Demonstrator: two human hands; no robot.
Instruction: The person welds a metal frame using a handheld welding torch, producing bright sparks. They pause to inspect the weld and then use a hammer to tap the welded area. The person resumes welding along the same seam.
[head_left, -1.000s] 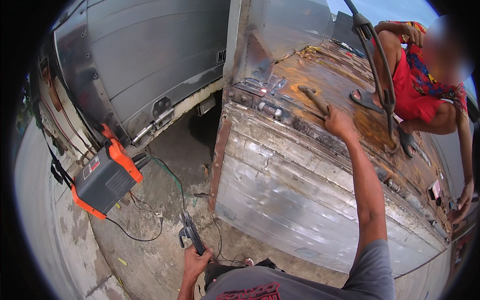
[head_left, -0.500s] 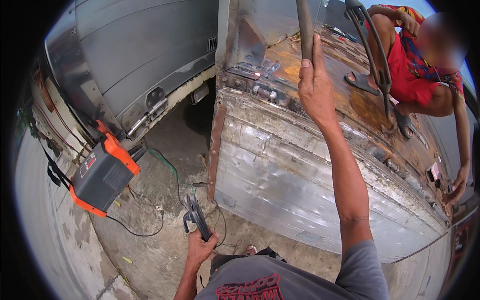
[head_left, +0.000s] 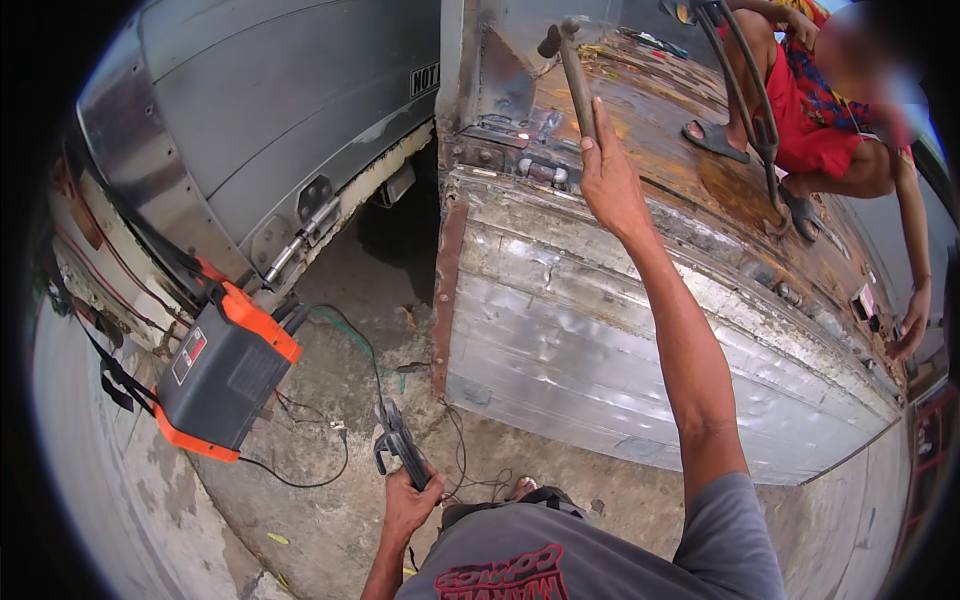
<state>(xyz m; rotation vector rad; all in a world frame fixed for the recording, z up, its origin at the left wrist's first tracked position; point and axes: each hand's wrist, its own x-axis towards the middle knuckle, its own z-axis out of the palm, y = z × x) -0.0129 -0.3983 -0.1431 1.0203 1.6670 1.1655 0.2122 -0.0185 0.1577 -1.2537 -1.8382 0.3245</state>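
My right hand point(head_left: 612, 185) is raised over the rusty truck bed point(head_left: 655, 130), wrapped round the handle of a hammer point(head_left: 577, 88). The hammer's head points up and away, clear of the metal corner plate point(head_left: 505, 75). Below the hammer, a small spot point(head_left: 523, 135) glows orange at the plate's foot, beside a hinge barrel point(head_left: 543, 172). Down by my body, my left hand point(head_left: 412, 500) is closed on a black welding electrode holder point(head_left: 400, 445), its jaws pointing up and a cable running off it. I cannot make out any rod in the jaws.
A grey and orange welding machine point(head_left: 225, 375) with cables stands on the left. Behind it rises a grey metal truck body point(head_left: 290, 110). The dropped metal side panel point(head_left: 600, 340) lies before me. At right, another person point(head_left: 820, 150) squats on the bed near a long metal bar tool point(head_left: 765, 140).
My right hand has come lower and to the left with the hammer, and the hammer's head now shows. The view has shifted slightly. My left hand keeps its hold on the electrode holder.
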